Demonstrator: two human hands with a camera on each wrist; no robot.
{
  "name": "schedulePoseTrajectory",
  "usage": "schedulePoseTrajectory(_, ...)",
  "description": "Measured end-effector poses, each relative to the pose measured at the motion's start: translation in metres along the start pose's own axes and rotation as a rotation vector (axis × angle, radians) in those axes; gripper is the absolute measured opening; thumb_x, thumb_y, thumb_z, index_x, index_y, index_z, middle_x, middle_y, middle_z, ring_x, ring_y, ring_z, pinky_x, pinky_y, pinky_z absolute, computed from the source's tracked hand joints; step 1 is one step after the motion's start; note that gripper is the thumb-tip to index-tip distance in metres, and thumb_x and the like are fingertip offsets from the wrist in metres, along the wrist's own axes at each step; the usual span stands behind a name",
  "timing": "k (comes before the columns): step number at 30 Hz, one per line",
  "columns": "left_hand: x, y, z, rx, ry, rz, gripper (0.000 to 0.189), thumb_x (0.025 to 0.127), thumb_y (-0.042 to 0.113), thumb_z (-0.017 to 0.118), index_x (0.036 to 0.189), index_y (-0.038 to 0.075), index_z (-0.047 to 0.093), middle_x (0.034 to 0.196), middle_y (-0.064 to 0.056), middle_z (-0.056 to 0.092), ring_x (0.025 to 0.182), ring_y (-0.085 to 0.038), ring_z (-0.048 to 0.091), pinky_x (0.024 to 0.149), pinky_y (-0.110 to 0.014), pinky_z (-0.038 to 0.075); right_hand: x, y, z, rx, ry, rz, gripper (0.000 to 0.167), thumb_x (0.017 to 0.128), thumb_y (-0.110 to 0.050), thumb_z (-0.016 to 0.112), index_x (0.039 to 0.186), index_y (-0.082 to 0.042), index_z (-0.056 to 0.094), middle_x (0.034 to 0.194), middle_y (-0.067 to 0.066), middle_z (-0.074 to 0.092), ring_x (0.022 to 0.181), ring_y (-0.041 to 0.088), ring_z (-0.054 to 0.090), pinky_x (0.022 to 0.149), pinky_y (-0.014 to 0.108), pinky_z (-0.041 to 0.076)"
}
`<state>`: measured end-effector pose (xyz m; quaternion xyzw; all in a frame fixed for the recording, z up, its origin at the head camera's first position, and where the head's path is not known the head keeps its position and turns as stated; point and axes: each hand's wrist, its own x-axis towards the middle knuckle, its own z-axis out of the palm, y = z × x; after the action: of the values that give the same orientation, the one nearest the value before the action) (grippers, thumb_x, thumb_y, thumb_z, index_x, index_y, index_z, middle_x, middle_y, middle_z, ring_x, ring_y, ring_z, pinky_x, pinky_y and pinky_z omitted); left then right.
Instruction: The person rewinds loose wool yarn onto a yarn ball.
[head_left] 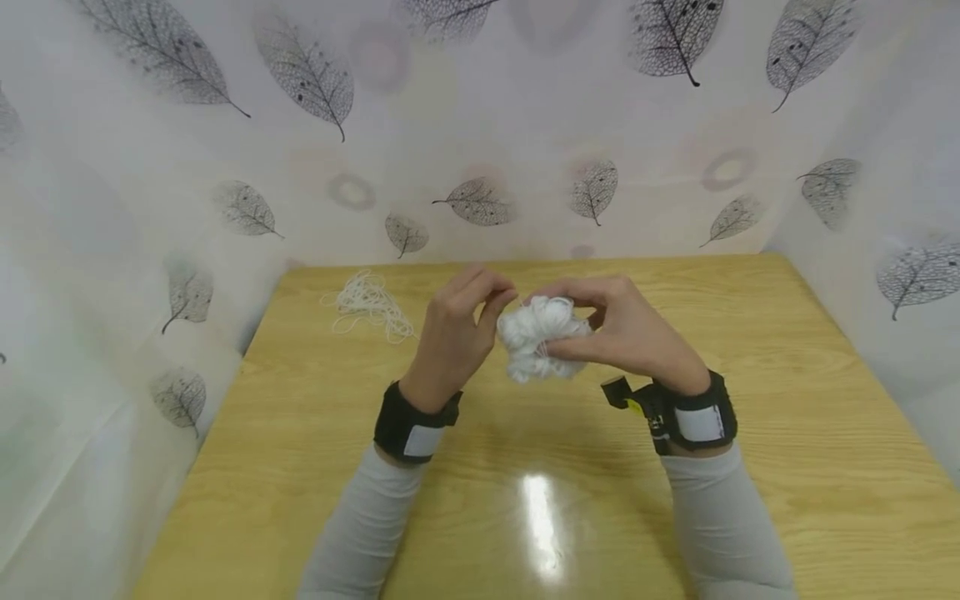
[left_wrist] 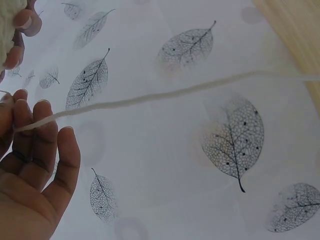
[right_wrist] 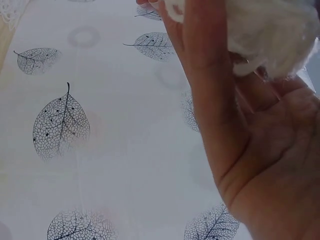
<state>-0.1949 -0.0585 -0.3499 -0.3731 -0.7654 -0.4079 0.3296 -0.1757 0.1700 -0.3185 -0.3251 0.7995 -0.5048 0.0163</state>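
Gripping the white yarn bundle [head_left: 551, 315] by its right side, your curled right hand [head_left: 637, 329] is partly hidden behind it. Just left of the bundle, your left hand [head_left: 459, 333] pinches a yarn strand [left_wrist: 150, 97]; farther left lies a loose yarn tangle [head_left: 369, 302].

Above a table [head_left: 570, 425], a yarn bundle [head_left: 527, 327] sits in a person's right hand [head_left: 637, 333], which reaches in from the bundle's right, while the left hand [head_left: 463, 325] is just to its left, a yarn strand [left_wrist: 150, 98] leading from those fingers away from the bundle. Farther left of the bundle, a loose yarn tangle [head_left: 369, 305] lies on the table near its far edge. Leaf-printed sheeting [head_left: 525, 200] hangs behind the bundle and well out to its left and right.
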Motion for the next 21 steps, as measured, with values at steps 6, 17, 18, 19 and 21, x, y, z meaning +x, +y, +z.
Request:
schedulePoseTrajectory(6,-0.003,0.002,0.001,-0.010,-0.015,-0.005,0.008,0.098,0.001,0.067,0.091,-0.002,0.067,0.085,-0.011,0.064,0.077,-0.020,0.062,0.070,-0.027,0.053,-0.002,0.000,0.000,-0.012,0.036,-0.028,0.045,0.080,0.000,0.087,0.121,-0.005,0.072,0.111,0.006,0.071,0.088,0.018,0.067,0.061,0.035,0.061)
schedulePoseTrajectory(17,-0.001,0.001,0.005,-0.059,-0.046,-0.015,0.018,0.086,-0.018,0.066,0.095,-0.004,0.073,0.088,-0.012,0.066,0.076,-0.021,0.060,0.069,-0.031,0.052,-0.001,-0.005,0.002,0.227,0.203,-0.128,0.046,0.079,0.018,0.077,0.121,0.003,0.068,0.115,0.010,0.069,0.094,0.023,0.067,0.078,0.030,0.060)
schedulePoseTrajectory(18,-0.002,0.001,0.006,-0.055,-0.051,-0.015,0.020,0.084,-0.019,0.065,0.095,-0.004,0.074,0.090,-0.012,0.067,0.077,-0.022,0.060,0.070,-0.032,0.052,-0.001,-0.004,0.003,0.259,0.223,-0.152,0.047,0.078,0.021,0.075,0.121,0.002,0.068,0.115,0.011,0.068,0.096,0.023,0.067,0.081,0.030,0.059)
schedulePoseTrajectory(19,-0.003,0.001,0.008,-0.056,-0.057,-0.015,0.023,0.083,-0.020,0.064,0.097,-0.004,0.074,0.092,-0.013,0.068,0.079,-0.022,0.062,0.072,-0.033,0.053,0.000,-0.003,0.004,0.284,0.242,-0.179,0.047,0.078,0.022,0.073,0.120,0.002,0.068,0.116,0.012,0.069,0.097,0.023,0.066,0.083,0.030,0.058)
schedulePoseTrajectory(21,-0.006,0.001,0.012,-0.061,-0.074,-0.020,0.026,0.083,-0.018,0.065,0.102,-0.004,0.075,0.099,-0.014,0.070,0.087,-0.024,0.065,0.079,-0.033,0.055,0.001,-0.001,0.005,0.322,0.287,-0.226,0.048,0.077,0.023,0.071,0.122,0.003,0.068,0.117,0.012,0.070,0.099,0.022,0.067,0.085,0.030,0.057)
